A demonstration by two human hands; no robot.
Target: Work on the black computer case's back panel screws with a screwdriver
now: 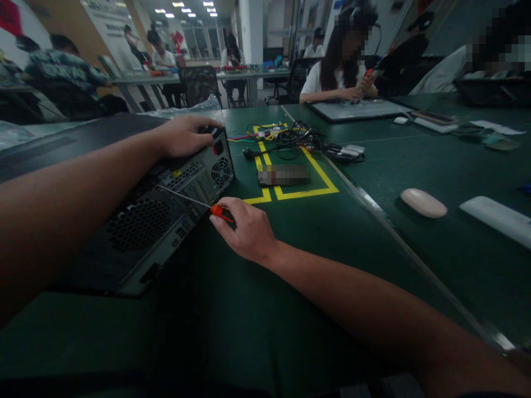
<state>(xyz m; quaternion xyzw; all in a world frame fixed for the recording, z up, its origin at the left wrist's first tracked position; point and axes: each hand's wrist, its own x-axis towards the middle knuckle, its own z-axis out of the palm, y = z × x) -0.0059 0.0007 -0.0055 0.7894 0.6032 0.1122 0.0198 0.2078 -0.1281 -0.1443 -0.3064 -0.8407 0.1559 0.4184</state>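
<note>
A black desktop computer case (pixel 182 190) lies on the green table with its rear panel turned toward me. My left hand (pixel 188 135) rests on the top edge of the case near the power supply, fingers stretched out over the corner. Closed around the orange and black handle of a screwdriver (pixel 218 211), my right hand (pixel 249 228) is just off the rear panel. The long thin shaft points left, and its tip is at the panel above the large honeycomb vent; I cannot tell whether it sits in a screw.
Beyond the case lies a tangle of black cables (pixel 301 135) with a plug. A blurred-out object (pixel 284 174) lies within yellow tape (pixel 307 193). To the right are a pinkish oval object (pixel 423 203) and a white bar (pixel 500 218). A person (pixel 340 72) works across the table.
</note>
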